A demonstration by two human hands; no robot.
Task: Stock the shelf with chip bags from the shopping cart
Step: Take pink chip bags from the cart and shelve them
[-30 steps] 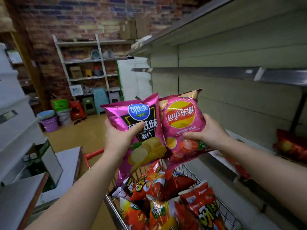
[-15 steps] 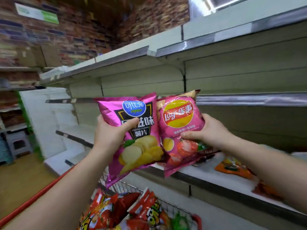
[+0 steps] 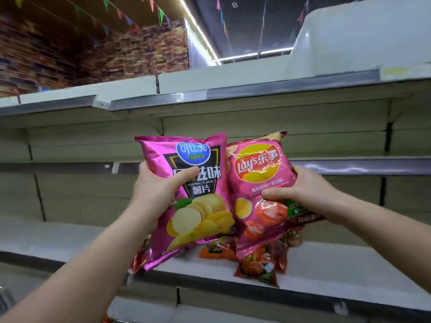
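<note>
My left hand (image 3: 158, 190) grips a magenta Copico chip bag (image 3: 198, 206) by its left side, thumb across the front. My right hand (image 3: 300, 194) grips a pink Lay's tomato chip bag (image 3: 256, 173) by its right side. Both bags are upright, side by side and touching, held up in front of the white shelf (image 3: 70, 236). Behind and below them several red and orange chip bags (image 3: 258, 264) lie flat on that shelf. The shopping cart is out of view.
An upper shelf (image 3: 349, 166) with a metal front edge runs behind the bags, and a top shelf (image 3: 233, 96) lies above it. A brick wall (image 3: 58, 57) rises at the upper left. Bunting hangs from the dark ceiling.
My view has swung right and upward from the cart to face the shelving. Both hands have carried the two bags up with it, and the cart has dropped out of sight.
</note>
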